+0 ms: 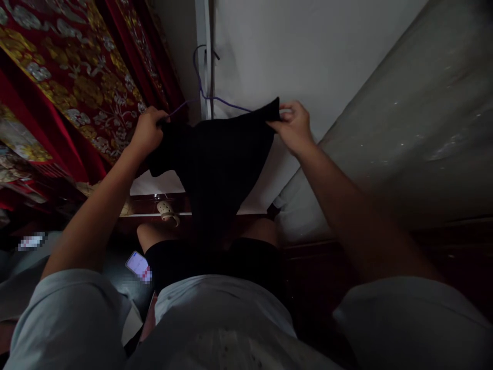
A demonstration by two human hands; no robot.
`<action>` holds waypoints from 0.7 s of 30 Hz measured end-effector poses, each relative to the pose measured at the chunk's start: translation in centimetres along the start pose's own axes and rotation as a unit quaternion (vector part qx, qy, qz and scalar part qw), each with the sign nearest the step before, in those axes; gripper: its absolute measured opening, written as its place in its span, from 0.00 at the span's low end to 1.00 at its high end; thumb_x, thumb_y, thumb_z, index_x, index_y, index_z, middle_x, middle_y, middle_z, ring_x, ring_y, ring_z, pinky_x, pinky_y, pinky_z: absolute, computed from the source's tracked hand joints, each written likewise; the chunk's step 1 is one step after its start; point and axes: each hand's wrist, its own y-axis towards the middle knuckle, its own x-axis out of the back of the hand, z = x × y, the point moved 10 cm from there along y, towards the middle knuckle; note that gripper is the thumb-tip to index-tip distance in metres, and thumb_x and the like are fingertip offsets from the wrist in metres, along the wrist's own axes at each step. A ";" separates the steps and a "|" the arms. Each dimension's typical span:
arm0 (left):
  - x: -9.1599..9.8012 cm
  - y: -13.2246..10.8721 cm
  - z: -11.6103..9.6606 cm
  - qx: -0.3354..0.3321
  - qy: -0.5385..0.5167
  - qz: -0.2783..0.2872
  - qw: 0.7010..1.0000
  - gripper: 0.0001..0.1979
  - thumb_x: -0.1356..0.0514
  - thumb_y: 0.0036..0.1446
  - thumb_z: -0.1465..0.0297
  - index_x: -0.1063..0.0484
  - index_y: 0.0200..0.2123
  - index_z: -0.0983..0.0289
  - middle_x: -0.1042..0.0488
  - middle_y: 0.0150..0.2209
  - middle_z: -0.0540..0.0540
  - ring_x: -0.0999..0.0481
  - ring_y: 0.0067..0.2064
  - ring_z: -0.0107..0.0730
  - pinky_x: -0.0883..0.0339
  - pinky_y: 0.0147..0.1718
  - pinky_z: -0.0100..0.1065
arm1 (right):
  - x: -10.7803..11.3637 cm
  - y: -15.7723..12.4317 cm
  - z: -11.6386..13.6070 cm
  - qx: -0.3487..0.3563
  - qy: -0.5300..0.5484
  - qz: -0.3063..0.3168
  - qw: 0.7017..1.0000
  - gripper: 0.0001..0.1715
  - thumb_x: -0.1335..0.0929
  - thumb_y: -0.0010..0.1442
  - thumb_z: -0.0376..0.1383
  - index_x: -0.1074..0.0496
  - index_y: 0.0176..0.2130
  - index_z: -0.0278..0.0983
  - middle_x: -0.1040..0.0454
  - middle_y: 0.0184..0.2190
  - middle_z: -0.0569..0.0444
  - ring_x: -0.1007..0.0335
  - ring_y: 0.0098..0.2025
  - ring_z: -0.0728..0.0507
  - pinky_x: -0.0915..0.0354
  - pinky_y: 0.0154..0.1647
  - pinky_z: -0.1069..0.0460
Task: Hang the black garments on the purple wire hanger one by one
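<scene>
"Black garment, held up where?"

"Out ahead of the bare knees, spread between left hand and right hand, with pale panel behind."

"And grip on the left?"

"Closed on the upper left edge, knuckles upward, right beside one end of purple hanger."

"Gripping the hanger too?"

"Cannot tell; too dark under the curled fingers."

"And on the right?"

"Pinching the raised upper right corner, thumb beneath, fingers above."

"Hanger placed how?"

"Showing above the top edge, with one arm slanting down behind the fabric. Hook turned upward, close to white upright strip; caught on it or merely near, cannot tell."

"Shape of the fabric?"

"Broad across the top, narrowing downward between the knees, with short flap jutting out below the left hand."

"And round about?"

"To the left, red drapery patterned in gold and silver. To the right, shiny plastic sheeting. Lower down, beige clog with holes; beside the left thigh, lit phone, partly blurred."
</scene>
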 end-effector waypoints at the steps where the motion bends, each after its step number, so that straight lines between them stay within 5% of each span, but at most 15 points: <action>1: 0.1 0.0 0.2 0.010 -0.004 -0.002 1.000 0.02 0.37 0.62 0.70 0.24 0.35 0.60 0.25 0.41 0.56 0.27 0.52 0.46 0.37 0.60 0.50 | 0.0 0.0 0.0 -0.012 0.031 0.006 0.999 0.14 0.28 0.59 0.21 0.26 0.44 0.34 0.20 0.41 0.46 0.26 0.41 0.48 0.33 0.49 0.49; 7: 0.1 -0.1 0.9 0.015 -0.064 -0.026 0.998 0.08 0.37 0.66 0.66 0.29 0.33 0.58 0.28 0.36 0.54 0.32 0.56 0.41 0.41 0.63 0.48 | -0.7 -1.0 0.0 -0.093 0.176 0.068 0.978 0.10 0.32 0.64 0.18 0.24 0.38 0.29 0.18 0.41 0.45 0.26 0.36 0.52 0.32 0.48 0.50; 13: -1.2 0.8 0.6 0.026 0.003 0.014 1.000 0.11 0.36 0.63 0.71 0.32 0.29 0.61 0.32 0.35 0.56 0.31 0.47 0.42 0.40 0.59 0.51 | 1.2 -1.5 -1.2 -0.142 0.159 0.009 0.977 0.08 0.31 0.67 0.23 0.22 0.45 0.23 0.19 0.45 0.38 0.30 0.31 0.55 0.34 0.44 0.53; 18: -0.9 0.2 0.2 0.011 -0.033 0.004 0.999 0.08 0.37 0.63 0.68 0.31 0.30 0.59 0.31 0.33 0.54 0.32 0.46 0.40 0.39 0.57 0.49 | 0.6 -0.5 0.0 -0.087 0.118 0.018 0.989 0.15 0.33 0.71 0.26 0.23 0.54 0.22 0.19 0.47 0.38 0.30 0.33 0.56 0.35 0.42 0.55; 21: -0.4 0.1 0.2 0.013 -0.050 0.005 0.999 0.08 0.37 0.62 0.66 0.31 0.31 0.58 0.29 0.34 0.53 0.31 0.49 0.41 0.41 0.59 0.50 | 1.0 0.1 0.8 -0.025 0.031 0.021 0.999 0.11 0.33 0.70 0.27 0.20 0.46 0.23 0.18 0.43 0.40 0.27 0.36 0.53 0.34 0.45 0.54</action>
